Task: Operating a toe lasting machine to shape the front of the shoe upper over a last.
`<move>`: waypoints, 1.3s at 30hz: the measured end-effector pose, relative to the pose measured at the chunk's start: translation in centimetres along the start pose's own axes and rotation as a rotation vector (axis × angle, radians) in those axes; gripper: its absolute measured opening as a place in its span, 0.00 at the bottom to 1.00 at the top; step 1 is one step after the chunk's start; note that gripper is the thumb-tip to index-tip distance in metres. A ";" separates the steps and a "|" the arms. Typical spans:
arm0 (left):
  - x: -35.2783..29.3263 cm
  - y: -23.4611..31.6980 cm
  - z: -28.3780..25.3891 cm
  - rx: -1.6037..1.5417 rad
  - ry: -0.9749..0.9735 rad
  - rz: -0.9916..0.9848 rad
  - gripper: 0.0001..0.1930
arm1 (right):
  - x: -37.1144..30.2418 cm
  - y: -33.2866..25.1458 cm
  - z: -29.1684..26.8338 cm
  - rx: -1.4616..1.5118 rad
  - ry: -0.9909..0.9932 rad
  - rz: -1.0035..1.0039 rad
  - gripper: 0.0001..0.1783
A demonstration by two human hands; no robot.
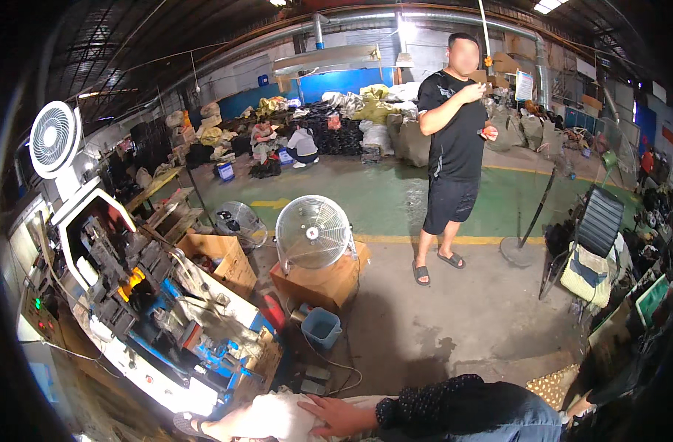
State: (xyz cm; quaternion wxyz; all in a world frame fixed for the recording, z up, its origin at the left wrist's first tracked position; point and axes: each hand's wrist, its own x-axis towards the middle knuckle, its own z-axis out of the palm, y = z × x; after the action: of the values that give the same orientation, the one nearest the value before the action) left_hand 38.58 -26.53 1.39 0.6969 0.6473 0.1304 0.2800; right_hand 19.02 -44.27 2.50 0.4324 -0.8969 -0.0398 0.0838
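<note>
My right hand [338, 415] lies at the lower edge, its fingers apart on brightly lit pale cloth [277, 417]. It holds nothing that I can see. A dark, dotted sleeve [404, 405] covers the wrist and runs off to the right, above blue denim [524, 426]. Left of the cloth, a bare limb ends in a grey strap, perhaps a sandal [185, 422]; glare blurs this part. I cannot find my left hand. Beyond the cloth stands a white machine [148, 379] with dark clamps [119, 269], a yellow part [131, 283] and blue fittings [220, 361].
A round floor fan [313, 233] tops a cardboard box [344, 274], beside a grey-blue bucket [322, 328] and a trailing cable. One person in black [454, 140] stands ahead, hands raised. Two people sit low near piled sacks [373, 110]. A black-backed chair [600, 221] stands right.
</note>
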 end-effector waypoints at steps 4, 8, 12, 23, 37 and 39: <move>-0.3 -0.1 -1.1 0.012 -0.047 -0.006 0.21 | 0.8 0.8 1.8 -0.170 0.184 -0.096 0.47; -0.3 0.2 -0.6 -0.010 -0.057 -0.013 0.21 | 0.9 -0.6 0.5 -0.062 -0.018 0.037 0.48; -1.4 0.0 -1.3 0.007 -0.122 -0.029 0.22 | 1.8 1.4 3.1 -0.139 0.096 0.012 0.49; -2.2 0.2 -2.7 0.076 -0.340 -0.022 0.22 | 1.9 2.0 4.1 -0.275 0.303 -0.123 0.47; -2.3 0.8 -4.7 0.120 -0.435 -0.003 0.23 | 2.5 2.0 4.9 -0.173 0.269 -0.307 0.46; -1.4 0.9 -8.0 0.167 -0.376 -0.004 0.23 | 2.0 3.2 4.1 -0.155 0.288 -0.304 0.46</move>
State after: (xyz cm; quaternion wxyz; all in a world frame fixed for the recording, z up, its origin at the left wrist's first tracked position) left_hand 32.86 -20.66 0.95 0.6534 0.7434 0.0224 0.1410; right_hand 20.28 -42.87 -2.74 0.3709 -0.9139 -0.1189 -0.1146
